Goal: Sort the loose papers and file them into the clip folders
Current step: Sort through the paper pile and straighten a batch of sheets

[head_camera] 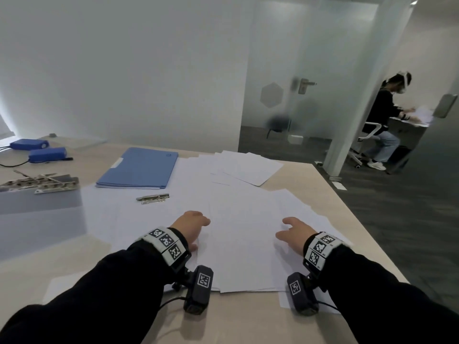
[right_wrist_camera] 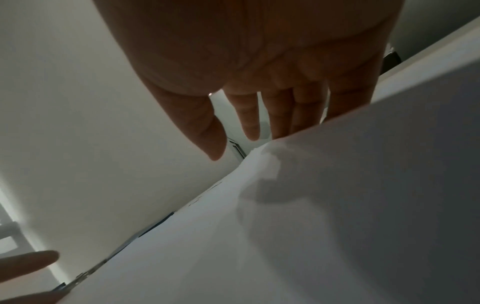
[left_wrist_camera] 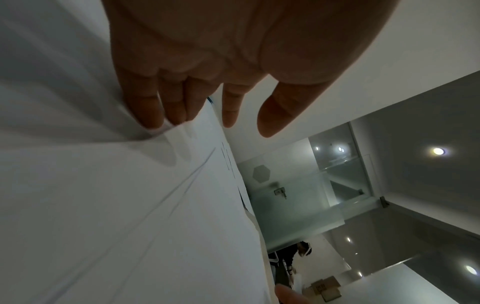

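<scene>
So the blue folder (head_camera: 139, 168) is lying shut on the table (head_camera: 248, 319), far left of the mess, and nothing shows sticking out of it except a small white tab on its left edge. A loose metal clip (head_camera: 153, 197) sits on the paper just in front of it, and a pile of more clips (head_camera: 47, 183) rests on a grey box (head_camera: 39, 219) over at the left. Two blue battery-looking packs (head_camera: 37, 149) with cables are at the far left corner.

The loose papers (head_camera: 238, 207) are spread all over the middle and right of the table, overlapping, with a separate fan of sheets (head_camera: 246, 167) near the far edge.

Left hand (head_camera: 191, 225) is flat-ish on the sheets. In the wrist view its fingers (left_wrist_camera: 153, 107) are straight, the outer ones pressing into the paper, while the index and thumb hang free. Not gripping anything.

Right hand (head_camera: 294, 232) mirrors it: fingers (right_wrist_camera: 283, 115) extended, tips touching the paper edge, thumb spread clear. Nothing held there either.

Another person (head_camera: 383, 122) sits at a desk through the doorway on the right.
</scene>
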Motion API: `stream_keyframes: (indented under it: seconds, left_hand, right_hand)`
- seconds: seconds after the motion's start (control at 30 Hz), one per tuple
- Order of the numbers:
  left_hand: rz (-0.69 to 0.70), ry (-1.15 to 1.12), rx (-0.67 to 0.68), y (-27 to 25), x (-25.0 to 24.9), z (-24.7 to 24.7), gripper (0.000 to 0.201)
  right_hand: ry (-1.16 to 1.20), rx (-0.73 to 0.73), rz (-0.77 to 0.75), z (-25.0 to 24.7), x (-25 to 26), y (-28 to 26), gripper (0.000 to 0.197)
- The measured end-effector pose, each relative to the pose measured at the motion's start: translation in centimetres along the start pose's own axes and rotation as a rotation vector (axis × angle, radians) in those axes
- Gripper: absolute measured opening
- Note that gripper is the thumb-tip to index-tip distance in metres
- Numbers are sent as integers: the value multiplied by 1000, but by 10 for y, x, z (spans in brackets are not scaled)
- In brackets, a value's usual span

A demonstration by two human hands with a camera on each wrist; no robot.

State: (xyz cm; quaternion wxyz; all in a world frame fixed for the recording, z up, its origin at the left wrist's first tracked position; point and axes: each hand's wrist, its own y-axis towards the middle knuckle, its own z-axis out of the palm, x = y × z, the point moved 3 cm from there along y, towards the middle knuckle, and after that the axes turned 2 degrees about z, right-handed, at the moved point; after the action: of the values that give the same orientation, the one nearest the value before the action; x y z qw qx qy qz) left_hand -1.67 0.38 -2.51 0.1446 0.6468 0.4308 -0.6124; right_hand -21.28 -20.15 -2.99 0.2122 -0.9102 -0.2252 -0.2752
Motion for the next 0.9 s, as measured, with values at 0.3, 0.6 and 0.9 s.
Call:
stream_keyframes:
  seconds: [0.3,0.6,0.9]
  left_hand:
    - [-51,-24,-3,14,-5,14,26]
    - [-83,185,22,20,-9,23,52]
    - [333,-37,37,-16,-25,37,23]
  right_hand:
    - [94,7,-16,9,-2,0,54]
    - [233,-15,18,7,-12,7,51]
    - [608,-32,-48,1,-21,-2,70]
